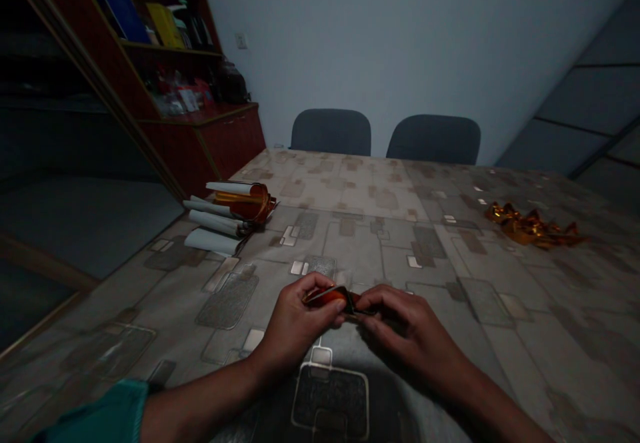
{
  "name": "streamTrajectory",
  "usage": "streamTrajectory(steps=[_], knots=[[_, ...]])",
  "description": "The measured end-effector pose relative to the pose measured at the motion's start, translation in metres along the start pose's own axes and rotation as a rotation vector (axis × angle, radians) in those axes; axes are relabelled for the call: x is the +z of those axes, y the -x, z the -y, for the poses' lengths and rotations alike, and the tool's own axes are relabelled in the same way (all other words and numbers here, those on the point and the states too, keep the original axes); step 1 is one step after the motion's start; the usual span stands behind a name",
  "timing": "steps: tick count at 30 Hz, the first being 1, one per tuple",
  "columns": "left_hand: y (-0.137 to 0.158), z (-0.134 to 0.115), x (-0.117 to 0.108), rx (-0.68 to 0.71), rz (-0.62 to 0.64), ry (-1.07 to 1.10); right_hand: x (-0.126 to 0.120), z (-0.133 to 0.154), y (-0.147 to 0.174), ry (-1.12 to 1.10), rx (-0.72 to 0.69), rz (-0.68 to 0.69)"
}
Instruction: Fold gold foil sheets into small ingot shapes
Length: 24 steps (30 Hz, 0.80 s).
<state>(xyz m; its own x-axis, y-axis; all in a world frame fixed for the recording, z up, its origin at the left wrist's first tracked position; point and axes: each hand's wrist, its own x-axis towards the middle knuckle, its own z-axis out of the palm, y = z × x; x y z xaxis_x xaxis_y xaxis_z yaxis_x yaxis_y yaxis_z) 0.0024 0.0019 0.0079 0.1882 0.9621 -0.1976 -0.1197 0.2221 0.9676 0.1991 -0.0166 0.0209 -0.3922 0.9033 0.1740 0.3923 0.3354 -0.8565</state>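
Low over the near middle of the table, both hands hold one small folded piece of shiny gold-orange paper (325, 294). My left hand (305, 313) pinches its left part between thumb and fingers. At its right end, my right hand (400, 316) closes thumb and fingertips on it. Dark folds show where the fingertips of both hands nearly meet. Part of the paper is hidden behind the fingers. Farther off to the right lie several folded gold paper pieces (535, 226) in a heap. A stack of curled gold sheets with pale backs (225, 220) lies at the left.
A patterned cloth covers the table (350, 230). Two dark chairs, one at left (331, 131) and one at right (434, 138), stand at the far edge before a pale wall. A red-brown shelf cabinet (220, 136) with bottles and boxes is at the back left.
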Motion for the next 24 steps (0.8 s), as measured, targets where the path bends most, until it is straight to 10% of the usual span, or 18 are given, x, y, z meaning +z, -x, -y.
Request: streamTrajectory(steps=[18, 24], knots=[[0.003, 0.001, 0.002, 0.002, 0.051, 0.033, 0.008, -0.007, -0.001, -0.521, 0.266, -0.108], [0.004, 0.004, 0.003, 0.024, 0.041, 0.039, 0.014, -0.007, 0.001, -0.345, 0.229, -0.129]])
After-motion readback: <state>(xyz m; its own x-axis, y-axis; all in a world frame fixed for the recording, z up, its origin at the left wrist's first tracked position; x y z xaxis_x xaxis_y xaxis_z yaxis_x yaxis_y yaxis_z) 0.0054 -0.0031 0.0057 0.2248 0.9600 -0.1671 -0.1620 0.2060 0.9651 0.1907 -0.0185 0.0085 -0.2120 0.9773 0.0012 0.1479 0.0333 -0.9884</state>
